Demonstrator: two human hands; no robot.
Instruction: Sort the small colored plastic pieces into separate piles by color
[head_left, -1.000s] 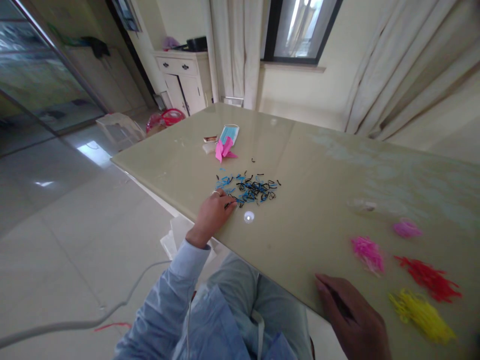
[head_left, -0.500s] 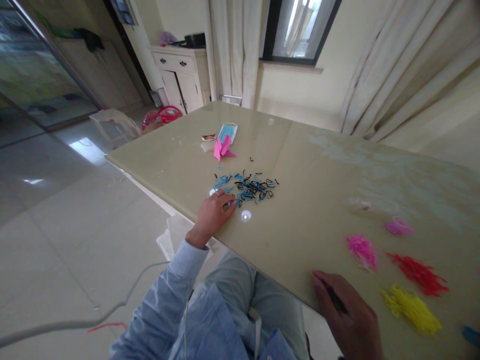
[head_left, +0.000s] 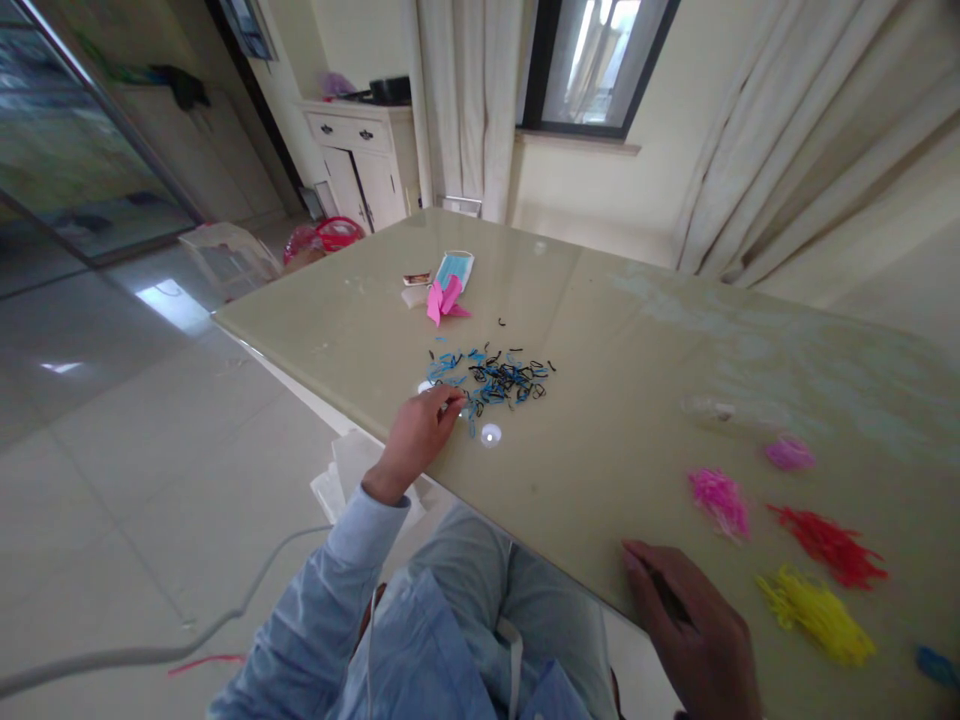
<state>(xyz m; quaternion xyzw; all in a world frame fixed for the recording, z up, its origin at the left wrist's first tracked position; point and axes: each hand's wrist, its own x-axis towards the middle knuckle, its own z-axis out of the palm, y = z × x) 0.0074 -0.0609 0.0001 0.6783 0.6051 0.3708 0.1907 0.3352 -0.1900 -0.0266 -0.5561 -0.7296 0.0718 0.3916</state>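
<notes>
A mixed pile of small black and blue rubber bands (head_left: 504, 378) lies spread on the table (head_left: 600, 400). My left hand (head_left: 421, 432) is at the pile's near left edge, thumb and fingertips pinched together; anything between them is too small to make out. Just beside those fingertips lies a single blue rubber band (head_left: 472, 428). My right hand (head_left: 697, 625) rests at the table's near edge with its fingers curled and the tips together, and what it may hold is hidden. Nearest to it are bundles of yellow bands (head_left: 816, 615), red bands (head_left: 829, 547) and pink bands (head_left: 720, 502).
A face mask (head_left: 455, 268) and a pink folded paper-like piece (head_left: 446, 300) lie beyond the pile. At the right are a purple-pink bundle (head_left: 790, 452), a clear plastic item (head_left: 724, 410) and a blue bundle (head_left: 937, 665). A grey cable (head_left: 247, 595) runs over the floor.
My left hand has drawn back slightly to the left, its fingers lifted more into a pinch. A blue band now shows below its fingertips. My right hand stays put.
</notes>
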